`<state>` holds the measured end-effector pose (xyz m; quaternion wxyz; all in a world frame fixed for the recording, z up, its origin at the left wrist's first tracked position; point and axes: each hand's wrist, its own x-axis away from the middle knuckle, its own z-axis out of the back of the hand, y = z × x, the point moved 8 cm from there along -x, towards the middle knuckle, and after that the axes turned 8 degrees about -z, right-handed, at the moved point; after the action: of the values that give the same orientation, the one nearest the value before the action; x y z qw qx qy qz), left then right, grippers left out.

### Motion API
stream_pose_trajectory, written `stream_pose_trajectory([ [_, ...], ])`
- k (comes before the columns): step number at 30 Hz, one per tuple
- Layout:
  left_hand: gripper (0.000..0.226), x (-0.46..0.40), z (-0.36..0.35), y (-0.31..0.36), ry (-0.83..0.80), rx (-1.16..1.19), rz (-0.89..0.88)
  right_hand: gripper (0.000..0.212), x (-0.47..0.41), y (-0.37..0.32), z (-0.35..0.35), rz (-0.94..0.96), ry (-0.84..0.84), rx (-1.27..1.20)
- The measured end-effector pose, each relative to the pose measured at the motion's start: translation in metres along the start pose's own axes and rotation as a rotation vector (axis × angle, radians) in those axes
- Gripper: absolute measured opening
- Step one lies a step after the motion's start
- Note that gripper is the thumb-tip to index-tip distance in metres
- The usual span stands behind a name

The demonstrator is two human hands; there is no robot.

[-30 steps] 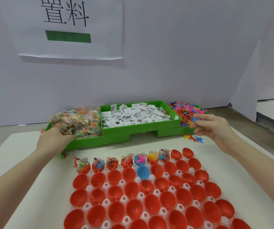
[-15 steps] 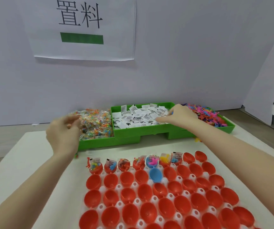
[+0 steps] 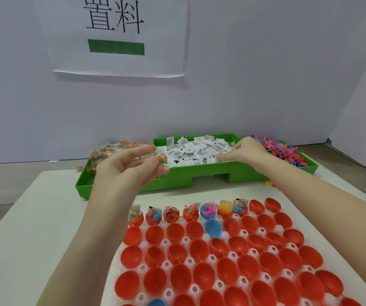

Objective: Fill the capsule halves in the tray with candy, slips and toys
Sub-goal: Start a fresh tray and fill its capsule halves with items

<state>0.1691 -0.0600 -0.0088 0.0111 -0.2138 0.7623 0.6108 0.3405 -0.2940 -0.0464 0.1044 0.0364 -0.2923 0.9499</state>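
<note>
A white tray (image 3: pixel 219 284) of mostly red capsule halves (image 3: pixel 199 250) fills the front of the table; several halves in its far row hold candy, slips and toys. My left hand (image 3: pixel 126 171) is raised over the left green bin and pinches a small candy packet (image 3: pixel 161 159) between thumb and fingers. My right hand (image 3: pixel 241 152) reaches into the middle green bin (image 3: pixel 199 171), fingertips down among the white paper slips (image 3: pixel 195 151), with a bit of blue toy showing at its knuckles. Whether it grips a slip is hidden.
Three green bins stand in a row at the back: candy packets (image 3: pixel 109 151) on the left, slips in the middle, coloured plastic toys (image 3: pixel 281 151) on the right. Two blue halves (image 3: pixel 213 227) sit among the red ones. A white wall with a paper sign (image 3: pixel 120 34) rises behind.
My left hand lifted off the candy bin holding a packet. My right hand moved left from the toy bin to the slip bin. The camera shifted, so the scene sits further right.
</note>
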Motion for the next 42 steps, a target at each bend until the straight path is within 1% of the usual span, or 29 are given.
stream_pose_trajectory([
  [3, 0.016, 0.002, -0.002, 0.004, -0.047, -0.026, -0.003, 0.064, 0.005, -0.008, -0.001, -0.048, 0.006, 0.129],
  [5, 0.019, 0.005, -0.006, 0.001, -0.102, -0.072, 0.014, 0.064, 0.004, -0.009, -0.003, -0.089, 0.018, 0.170],
  [7, 0.018, 0.009, -0.009, -0.003, -0.138, -0.127, 0.018, 0.073, -0.002, -0.006, -0.005, -0.112, 0.004, 0.078],
  [9, 0.016, 0.011, -0.012, -0.004, -0.150, -0.157, 0.006, 0.067, -0.005, -0.004, -0.006, -0.089, -0.004, -0.063],
  [13, 0.016, 0.012, -0.019, -0.004, -0.169, -0.203, -0.033, 0.041, -0.005, 0.000, -0.004, -0.059, 0.028, -0.132],
  [15, 0.015, 0.013, -0.024, -0.003, -0.177, -0.201, -0.053, 0.029, -0.005, 0.001, 0.001, -0.025, 0.054, -0.219],
  [16, 0.014, 0.014, -0.026, -0.002, -0.179, -0.195, -0.058, 0.027, -0.004, 0.002, 0.004, -0.008, 0.066, -0.253],
  [18, 0.014, 0.015, -0.029, -0.001, -0.179, -0.193, -0.066, 0.038, -0.001, 0.003, 0.008, 0.041, 0.086, -0.313],
  [19, 0.014, 0.016, -0.029, -0.001, -0.174, -0.197, -0.063, 0.038, 0.000, 0.003, 0.011, 0.071, 0.106, -0.333],
  [21, 0.014, 0.016, -0.028, -0.003, -0.152, -0.201, -0.042, 0.030, 0.005, 0.002, 0.018, 0.123, 0.187, -0.331],
  [23, 0.013, 0.015, -0.026, -0.006, -0.125, -0.206, -0.023, 0.028, 0.011, 0.003, 0.027, 0.129, 0.271, -0.337],
  [25, 0.019, 0.016, -0.025, -0.009, -0.098, -0.183, 0.003, 0.025, 0.018, 0.003, 0.034, 0.133, 0.319, -0.390],
  [27, 0.022, 0.017, -0.025, -0.010, -0.084, -0.162, 0.019, 0.021, 0.031, 0.000, 0.041, 0.150, 0.330, -0.477],
  [29, 0.017, 0.018, -0.028, -0.006, -0.096, -0.140, -0.002, 0.016, 0.049, -0.006, 0.045, 0.198, 0.254, -0.616],
  [31, 0.013, 0.018, -0.030, 0.000, -0.109, -0.121, -0.041, 0.011, 0.080, -0.018, 0.042, 0.285, 0.086, -0.727],
  [33, 0.016, 0.020, -0.034, 0.007, -0.141, -0.111, -0.074, 0.012, 0.115, -0.028, 0.036, 0.362, -0.076, -0.746],
  [36, 0.017, 0.024, -0.043, 0.015, -0.185, -0.063, -0.090, 0.019, 0.155, -0.037, 0.029, 0.411, -0.225, -0.751],
  [39, 0.010, 0.027, -0.049, 0.020, -0.215, -0.042, -0.099, 0.023, 0.171, -0.038, 0.026, 0.405, -0.284, -0.758],
  [42, 0.013, 0.027, -0.047, 0.020, -0.207, -0.080, -0.108, 0.023, 0.175, -0.032, 0.028, 0.392, -0.267, -0.758],
])
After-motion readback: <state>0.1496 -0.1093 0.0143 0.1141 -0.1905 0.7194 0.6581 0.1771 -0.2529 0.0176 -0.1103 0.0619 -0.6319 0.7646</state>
